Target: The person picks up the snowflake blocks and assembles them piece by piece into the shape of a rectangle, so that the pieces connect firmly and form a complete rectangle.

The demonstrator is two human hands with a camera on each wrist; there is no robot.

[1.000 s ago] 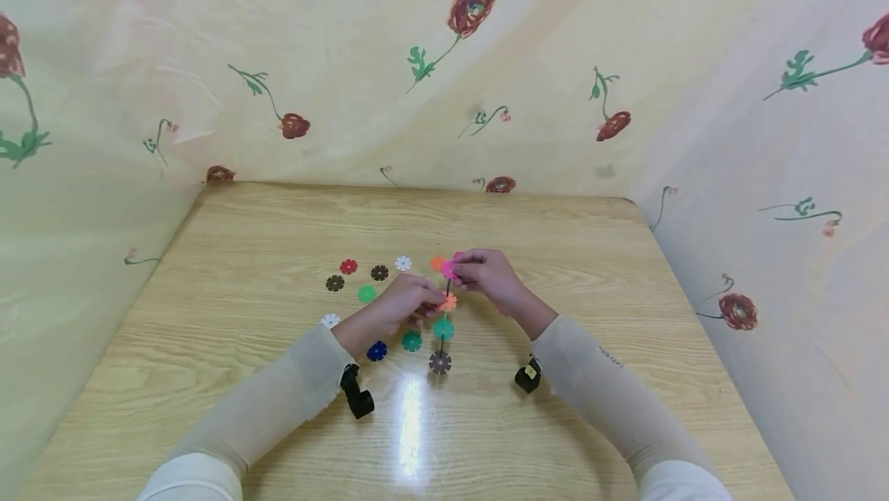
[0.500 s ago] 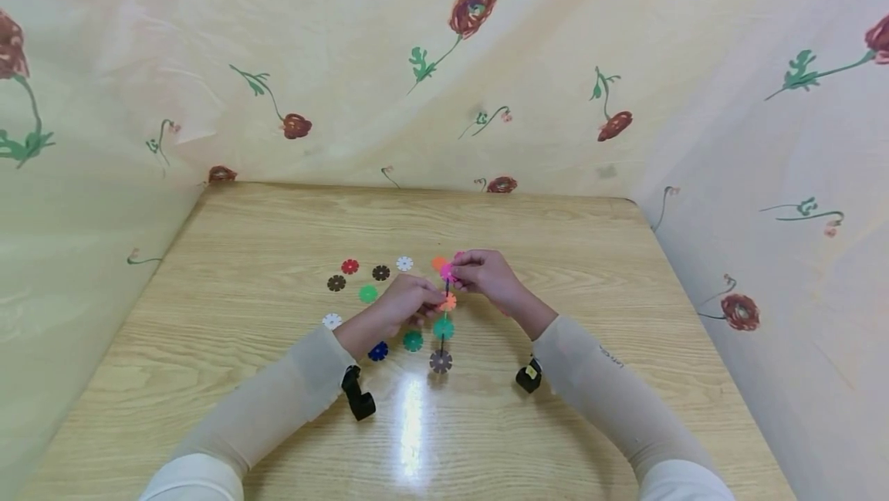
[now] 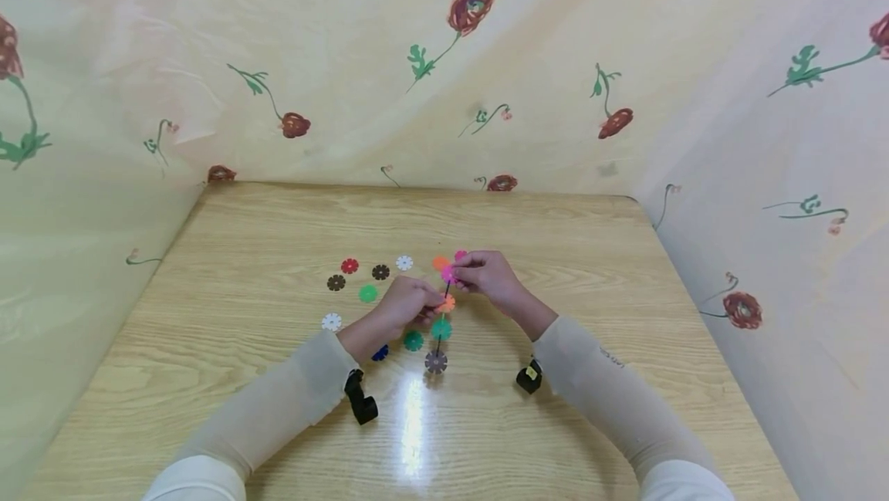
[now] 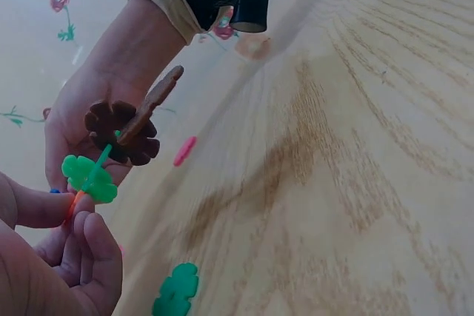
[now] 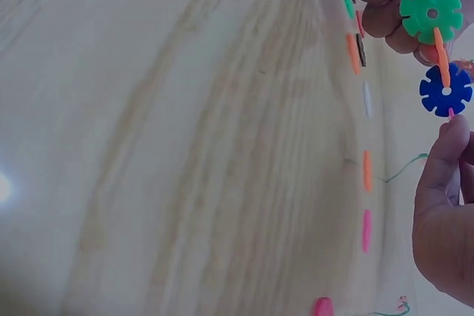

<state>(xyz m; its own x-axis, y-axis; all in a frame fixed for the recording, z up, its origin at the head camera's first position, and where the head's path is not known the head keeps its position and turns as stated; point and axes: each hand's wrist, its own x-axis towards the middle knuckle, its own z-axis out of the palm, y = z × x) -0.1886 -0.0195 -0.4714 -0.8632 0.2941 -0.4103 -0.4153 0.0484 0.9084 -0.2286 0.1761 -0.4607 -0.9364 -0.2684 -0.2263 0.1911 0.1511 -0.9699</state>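
Observation:
A chain of notched plastic discs slotted edge to edge runs between my hands. My left hand [image 3: 410, 302] pinches its orange disc [image 3: 448, 302]. My right hand [image 3: 489, 273] pinches the pink disc [image 3: 447, 274] at the far end. Between these two sits a blue disc [image 5: 433, 92], facing the right wrist camera. On the near side of the orange one come green discs [image 4: 100, 186], then brown discs [image 4: 111, 120] at the free end. The chain is held above the table. Fingers partly cover the orange and pink discs.
Loose discs lie on the wooden table [image 3: 556, 254]: red [image 3: 349, 265], white [image 3: 404, 262], brown [image 3: 336, 282], green [image 3: 368, 293] and blue [image 3: 379, 352] left of the chain, orange [image 3: 441, 262] and pink [image 3: 461, 255] beyond it. Flowered cloth [image 3: 389, 99] surrounds the table.
The chain's near brown end has swung slightly left. My left hand has shifted a touch, and its wrist now covers part of the loose blue disc. My right hand stays nearly still.

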